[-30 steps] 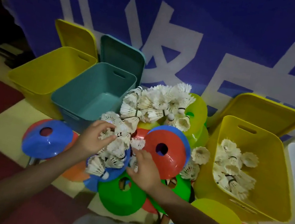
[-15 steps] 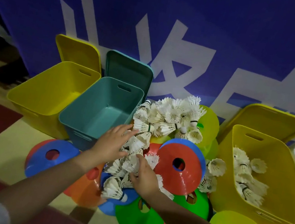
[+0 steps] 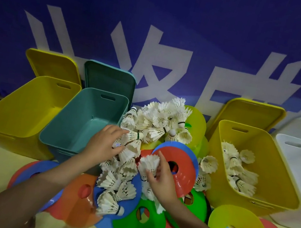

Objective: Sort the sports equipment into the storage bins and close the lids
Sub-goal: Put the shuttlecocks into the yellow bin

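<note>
Both hands work the shuttlecock pile on the floor: left hand grips 1 shuttlecock (feathers outward), right hand pinches another shuttlecock.

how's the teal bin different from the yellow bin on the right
The teal bin looks empty; the right yellow bin holds shuttlecocks. The teal bin sits left of the pile, by the left hand; the yellow one sits right of it. Both are open, lids propped behind.
</note>
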`<state>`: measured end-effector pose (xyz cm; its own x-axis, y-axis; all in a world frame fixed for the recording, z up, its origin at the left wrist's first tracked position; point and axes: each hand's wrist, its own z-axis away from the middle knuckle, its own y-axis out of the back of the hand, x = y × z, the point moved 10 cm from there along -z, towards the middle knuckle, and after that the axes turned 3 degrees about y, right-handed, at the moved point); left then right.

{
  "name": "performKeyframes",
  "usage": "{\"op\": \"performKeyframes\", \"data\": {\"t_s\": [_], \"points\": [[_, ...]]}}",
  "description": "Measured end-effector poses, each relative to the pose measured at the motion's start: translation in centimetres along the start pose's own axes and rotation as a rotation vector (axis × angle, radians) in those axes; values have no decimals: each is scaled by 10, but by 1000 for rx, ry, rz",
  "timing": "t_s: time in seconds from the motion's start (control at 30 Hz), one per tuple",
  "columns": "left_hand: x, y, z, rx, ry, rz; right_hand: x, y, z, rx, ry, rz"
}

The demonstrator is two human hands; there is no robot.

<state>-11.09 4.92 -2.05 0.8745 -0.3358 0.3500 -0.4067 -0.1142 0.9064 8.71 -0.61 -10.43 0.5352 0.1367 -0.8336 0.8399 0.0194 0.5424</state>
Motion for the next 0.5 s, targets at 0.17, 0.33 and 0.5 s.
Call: {"op": "performKeyframes", "data": {"t_s": [0.17, 0.33, 0.5], "points": [[14, 22, -10, 62, 138, 293, 23, 29, -11, 134, -76, -82], [49, 26, -30, 99, 175, 483, 17, 71, -20, 217, -65, -162], [109, 0, -54, 47, 103, 554, 21, 138, -21, 283, -17, -245]]}}
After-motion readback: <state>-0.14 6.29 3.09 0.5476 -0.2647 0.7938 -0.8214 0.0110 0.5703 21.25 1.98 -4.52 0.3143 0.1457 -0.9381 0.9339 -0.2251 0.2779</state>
